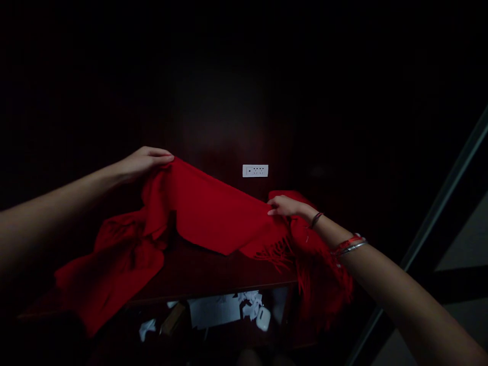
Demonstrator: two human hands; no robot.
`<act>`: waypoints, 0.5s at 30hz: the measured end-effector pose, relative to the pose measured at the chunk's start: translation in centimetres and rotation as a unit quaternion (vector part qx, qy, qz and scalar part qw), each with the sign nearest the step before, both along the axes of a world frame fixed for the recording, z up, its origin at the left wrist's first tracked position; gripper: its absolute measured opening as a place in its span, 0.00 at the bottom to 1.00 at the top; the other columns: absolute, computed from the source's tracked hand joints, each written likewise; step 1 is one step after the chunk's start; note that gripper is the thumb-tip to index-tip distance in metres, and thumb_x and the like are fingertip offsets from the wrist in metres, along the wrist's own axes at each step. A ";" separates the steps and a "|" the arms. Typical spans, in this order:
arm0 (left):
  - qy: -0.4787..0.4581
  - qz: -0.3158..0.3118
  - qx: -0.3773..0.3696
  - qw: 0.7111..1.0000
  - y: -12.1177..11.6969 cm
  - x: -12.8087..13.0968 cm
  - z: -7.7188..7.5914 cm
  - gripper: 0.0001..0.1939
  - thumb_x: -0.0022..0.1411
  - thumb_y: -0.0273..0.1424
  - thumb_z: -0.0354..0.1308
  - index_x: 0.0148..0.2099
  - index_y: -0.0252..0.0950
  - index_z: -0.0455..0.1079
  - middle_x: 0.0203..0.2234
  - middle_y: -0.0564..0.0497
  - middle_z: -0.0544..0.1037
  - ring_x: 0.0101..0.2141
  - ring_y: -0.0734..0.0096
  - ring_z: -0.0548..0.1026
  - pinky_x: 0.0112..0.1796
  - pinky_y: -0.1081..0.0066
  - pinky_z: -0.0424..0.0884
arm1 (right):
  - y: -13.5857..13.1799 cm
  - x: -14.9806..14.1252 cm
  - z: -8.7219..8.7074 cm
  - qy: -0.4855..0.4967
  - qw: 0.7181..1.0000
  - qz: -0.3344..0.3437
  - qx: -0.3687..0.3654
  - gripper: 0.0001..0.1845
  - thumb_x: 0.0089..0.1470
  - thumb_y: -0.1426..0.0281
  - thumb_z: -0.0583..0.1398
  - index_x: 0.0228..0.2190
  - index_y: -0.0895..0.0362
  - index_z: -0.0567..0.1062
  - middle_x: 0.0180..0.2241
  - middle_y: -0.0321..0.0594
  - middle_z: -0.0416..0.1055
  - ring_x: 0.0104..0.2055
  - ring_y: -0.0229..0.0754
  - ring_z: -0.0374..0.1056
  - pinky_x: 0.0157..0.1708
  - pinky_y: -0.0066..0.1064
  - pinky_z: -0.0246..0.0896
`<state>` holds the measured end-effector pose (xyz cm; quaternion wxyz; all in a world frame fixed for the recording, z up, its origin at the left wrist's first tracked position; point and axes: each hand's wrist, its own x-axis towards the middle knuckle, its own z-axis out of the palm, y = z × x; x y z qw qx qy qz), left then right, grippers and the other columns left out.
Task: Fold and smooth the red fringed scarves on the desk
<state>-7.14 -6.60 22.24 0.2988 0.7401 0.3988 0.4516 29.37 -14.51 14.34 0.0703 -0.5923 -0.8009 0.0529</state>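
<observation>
A red fringed scarf is stretched between my two hands above a dark wooden shelf. My left hand pinches its upper edge at the left, higher than the right. Below that grip, part of the cloth hangs in folds and spreads over the shelf's front edge. My right hand, with bands and a bangle on its arm, grips the edge lower down. Under and beside the right hand, tassels dangle, and more red cloth lies bunched at the right.
Behind the scarf, a white socket panel is set in the dark wall. Below the shelf edge lie a white sheet, crumpled paper, a small white case and a brown block. A slanted frame stands at right.
</observation>
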 end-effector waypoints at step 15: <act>0.150 -0.034 0.053 0.987 1.6 -0.1 -2.7 0.18 0.47 0.43 0.52 0.30 0.31 0.64 0.21 0.57 0.67 0.22 0.80 0.61 0.24 0.77 0.59 | -2.2 3.8 6.5 0.028 0.949 -0.213 0.231 0.10 0.48 0.69 0.52 0.29 0.60 0.71 0.28 0.40 0.69 0.27 0.35 0.61 0.24 0.23 0.51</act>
